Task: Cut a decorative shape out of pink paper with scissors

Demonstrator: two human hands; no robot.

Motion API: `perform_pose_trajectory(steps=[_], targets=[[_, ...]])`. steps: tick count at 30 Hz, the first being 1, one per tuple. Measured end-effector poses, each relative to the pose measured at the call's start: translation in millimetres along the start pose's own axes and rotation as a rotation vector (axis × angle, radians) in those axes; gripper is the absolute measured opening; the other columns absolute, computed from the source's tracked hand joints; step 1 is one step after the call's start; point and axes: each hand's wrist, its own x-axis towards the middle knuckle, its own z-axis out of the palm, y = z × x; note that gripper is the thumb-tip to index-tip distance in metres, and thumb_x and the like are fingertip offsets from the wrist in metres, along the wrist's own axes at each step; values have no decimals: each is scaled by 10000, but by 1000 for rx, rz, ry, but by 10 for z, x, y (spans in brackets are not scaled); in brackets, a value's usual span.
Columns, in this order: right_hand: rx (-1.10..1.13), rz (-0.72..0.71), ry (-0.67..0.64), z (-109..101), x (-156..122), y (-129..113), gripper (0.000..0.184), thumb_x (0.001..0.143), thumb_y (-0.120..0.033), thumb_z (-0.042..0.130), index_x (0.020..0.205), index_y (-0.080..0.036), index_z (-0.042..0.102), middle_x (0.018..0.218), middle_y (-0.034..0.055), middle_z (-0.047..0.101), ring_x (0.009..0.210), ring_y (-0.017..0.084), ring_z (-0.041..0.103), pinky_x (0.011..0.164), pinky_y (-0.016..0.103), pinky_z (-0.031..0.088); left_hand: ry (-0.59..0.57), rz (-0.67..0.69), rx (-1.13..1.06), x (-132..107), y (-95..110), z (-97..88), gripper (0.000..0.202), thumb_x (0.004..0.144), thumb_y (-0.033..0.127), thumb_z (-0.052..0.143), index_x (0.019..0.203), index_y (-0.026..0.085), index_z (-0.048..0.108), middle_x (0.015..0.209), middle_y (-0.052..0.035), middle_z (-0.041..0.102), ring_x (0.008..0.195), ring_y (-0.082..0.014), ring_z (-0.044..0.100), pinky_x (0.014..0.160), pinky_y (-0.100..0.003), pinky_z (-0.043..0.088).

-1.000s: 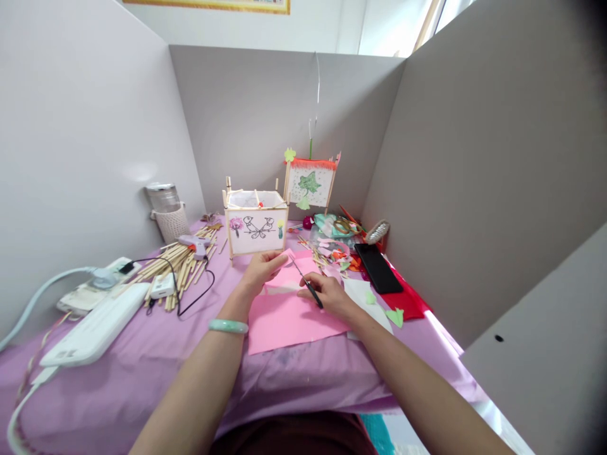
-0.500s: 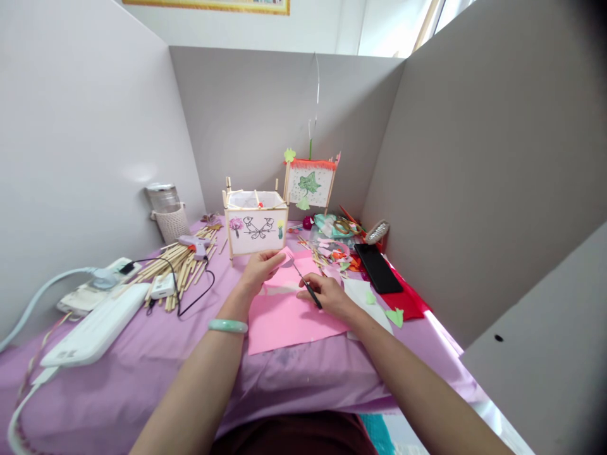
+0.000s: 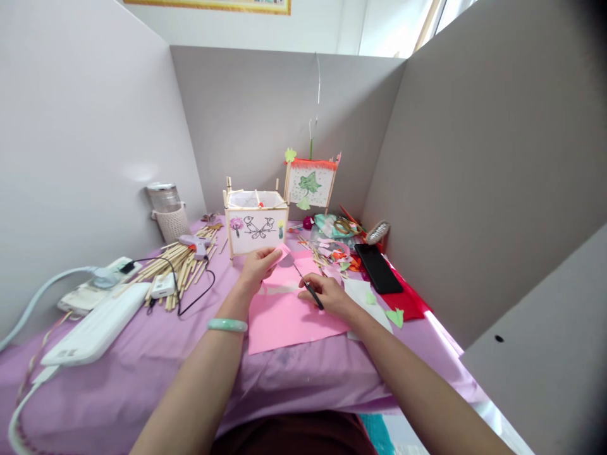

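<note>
My left hand [image 3: 260, 266] pinches a small pink paper piece [image 3: 283, 251] between thumb and fingers. A pair of scissors [image 3: 313, 296] with a dark handle is gripped in my right hand [image 3: 327, 294], its blades pointing up and left towards that piece. Whether the blades touch the paper is too small to tell. Beneath both hands lies a large pink sheet [image 3: 294, 322] on the purple tablecloth [image 3: 265, 385]. Just behind my left hand stands a stick-framed paper lantern [image 3: 257, 230] with birds and flowers drawn on it.
A second lantern [image 3: 310, 183] with a green leaf hangs at the back. On the right are a black phone [image 3: 378, 268], white paper [image 3: 365, 303] and craft scraps [image 3: 339, 253]. Wooden sticks [image 3: 173, 268], a glue gun [image 3: 196, 245], a power strip [image 3: 97, 322] and a glass jar [image 3: 165, 212] occupy the left.
My left hand has shifted slightly left with the pink piece, which is turned a little and now sits a bit farther from the scissors. My right hand has barely moved.
</note>
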Motion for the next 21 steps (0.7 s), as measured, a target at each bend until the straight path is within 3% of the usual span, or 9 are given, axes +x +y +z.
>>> perform_pose_trajectory(steps=[21], targets=[[4,2,-7,6,15,30,322,750,-468,639,909,-191,597,552,-59,518,484,90,481,464,204,363,-81,-20,40,-19,-11,26,352,665,464,698,692,137,571,468,97,248,396,-23,173,411,-208,76]])
